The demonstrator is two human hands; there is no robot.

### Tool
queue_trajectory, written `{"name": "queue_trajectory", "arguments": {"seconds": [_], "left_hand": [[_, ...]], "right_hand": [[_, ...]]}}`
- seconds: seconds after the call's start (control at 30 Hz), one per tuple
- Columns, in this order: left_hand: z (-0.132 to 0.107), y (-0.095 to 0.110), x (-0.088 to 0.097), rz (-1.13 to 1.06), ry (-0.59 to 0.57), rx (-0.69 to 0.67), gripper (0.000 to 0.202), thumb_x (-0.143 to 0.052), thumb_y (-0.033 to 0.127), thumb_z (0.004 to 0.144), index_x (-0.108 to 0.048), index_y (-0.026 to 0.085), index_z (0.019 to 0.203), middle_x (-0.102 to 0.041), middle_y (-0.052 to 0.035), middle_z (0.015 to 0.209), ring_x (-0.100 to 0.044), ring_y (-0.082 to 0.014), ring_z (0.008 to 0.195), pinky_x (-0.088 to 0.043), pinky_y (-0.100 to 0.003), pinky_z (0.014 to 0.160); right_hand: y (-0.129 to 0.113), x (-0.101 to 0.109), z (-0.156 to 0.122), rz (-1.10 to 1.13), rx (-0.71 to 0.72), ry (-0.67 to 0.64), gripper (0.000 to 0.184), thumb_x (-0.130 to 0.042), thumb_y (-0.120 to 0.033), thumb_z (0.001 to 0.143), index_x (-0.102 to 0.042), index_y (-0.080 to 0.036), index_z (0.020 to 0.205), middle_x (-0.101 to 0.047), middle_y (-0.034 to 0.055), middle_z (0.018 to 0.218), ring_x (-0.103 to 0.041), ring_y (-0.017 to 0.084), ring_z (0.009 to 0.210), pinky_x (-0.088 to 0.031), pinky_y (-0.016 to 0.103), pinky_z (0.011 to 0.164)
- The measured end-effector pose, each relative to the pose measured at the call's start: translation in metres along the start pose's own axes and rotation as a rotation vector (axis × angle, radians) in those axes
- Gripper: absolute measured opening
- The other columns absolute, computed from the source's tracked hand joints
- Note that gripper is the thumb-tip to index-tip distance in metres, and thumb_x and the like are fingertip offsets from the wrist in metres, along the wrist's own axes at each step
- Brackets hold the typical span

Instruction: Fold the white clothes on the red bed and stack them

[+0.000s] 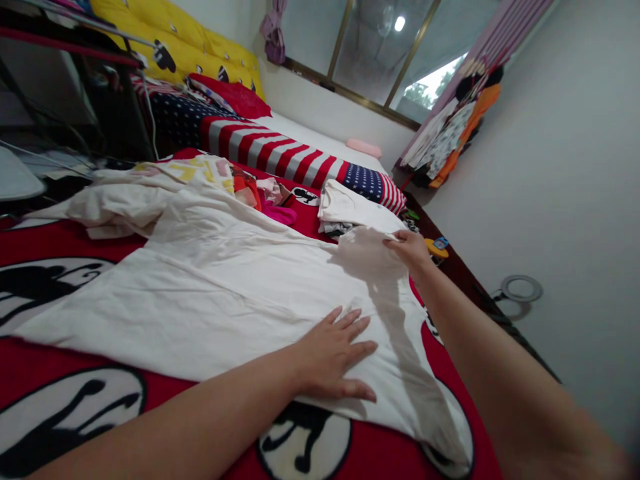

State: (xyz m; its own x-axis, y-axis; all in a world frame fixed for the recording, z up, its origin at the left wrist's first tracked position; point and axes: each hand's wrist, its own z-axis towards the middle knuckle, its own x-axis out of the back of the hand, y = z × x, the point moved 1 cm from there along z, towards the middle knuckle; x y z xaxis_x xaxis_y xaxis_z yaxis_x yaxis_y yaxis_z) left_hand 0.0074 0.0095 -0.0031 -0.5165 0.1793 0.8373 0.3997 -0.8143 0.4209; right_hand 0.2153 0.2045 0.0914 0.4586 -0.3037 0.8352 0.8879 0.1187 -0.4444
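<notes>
A white shirt (235, 280) lies spread out over a red blanket (165, 433) with black-and-white round prints. My left hand (336, 357) rests flat on the cloth near its close edge, fingers spread. Farther off to the right, my right hand (407, 247) pinches the shirt's far edge between thumb and fingers and lifts it slightly, casting a shadow over the fabric. Just beyond that hand sits a stack of folded clothes (360, 203), white on top. Part of the shirt is hidden under my left forearm.
Crumpled clothes (165, 183) lie at the far left, beside a pink and red heap (273, 200). Behind stands a bed with a flag-patterned cover (270, 147). Clothes hang (455, 133) by the window. A ring light (521, 289) is near the right wall.
</notes>
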Motion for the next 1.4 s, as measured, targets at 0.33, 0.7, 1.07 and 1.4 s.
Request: {"name": "queue_trajectory", "arguments": {"seconds": [0.33, 0.7, 1.07, 1.4], "left_hand": [[0.006, -0.009, -0.002, 0.118, 0.228, 0.065, 0.051, -0.055, 0.045, 0.088, -0.055, 0.014, 0.128, -0.048, -0.0192, 0.139, -0.042, -0.0315, 0.131, -0.035, -0.049, 0.106], [-0.006, 0.032, 0.025, 0.234, 0.406, -0.45, 0.028, -0.05, 0.033, 0.088, -0.052, 0.018, 0.064, -0.051, 0.0, 0.056, -0.046, -0.0139, 0.053, -0.032, -0.029, 0.051], [0.003, 0.022, 0.012, 0.194, -0.017, -0.146, 0.054, -0.063, 0.053, 0.075, -0.056, 0.018, 0.116, -0.061, -0.009, 0.101, -0.056, -0.026, 0.092, -0.043, -0.039, 0.08], [0.003, 0.017, 0.014, -0.096, 0.155, -0.118, 0.012, -0.055, 0.023, 0.083, -0.062, 0.017, 0.09, -0.063, -0.0068, 0.094, -0.057, -0.0184, 0.087, -0.043, -0.028, 0.076]], "right_hand": [[-0.04, 0.064, -0.14, 0.394, 0.248, 0.031, 0.014, -0.067, -0.028, 0.074, -0.066, -0.018, 0.084, -0.063, 0.0002, 0.076, -0.055, 0.015, 0.07, -0.04, 0.024, 0.063], [-0.001, 0.022, -0.26, 0.489, 0.191, -0.135, 0.005, -0.061, -0.018, 0.081, -0.061, -0.022, 0.084, -0.064, 0.003, 0.093, -0.06, 0.018, 0.089, -0.046, 0.027, 0.078], [0.02, 0.044, -0.247, 0.355, 0.22, -0.236, 0.034, -0.05, -0.007, 0.07, -0.061, -0.023, 0.098, -0.065, 0.0043, 0.107, -0.059, 0.021, 0.105, -0.045, 0.036, 0.094], [0.113, 0.031, -0.158, 0.094, -0.059, 0.225, 0.044, -0.064, -0.036, 0.065, -0.067, -0.014, 0.103, -0.067, 0.014, 0.105, -0.06, 0.028, 0.098, -0.046, 0.046, 0.09]]}}
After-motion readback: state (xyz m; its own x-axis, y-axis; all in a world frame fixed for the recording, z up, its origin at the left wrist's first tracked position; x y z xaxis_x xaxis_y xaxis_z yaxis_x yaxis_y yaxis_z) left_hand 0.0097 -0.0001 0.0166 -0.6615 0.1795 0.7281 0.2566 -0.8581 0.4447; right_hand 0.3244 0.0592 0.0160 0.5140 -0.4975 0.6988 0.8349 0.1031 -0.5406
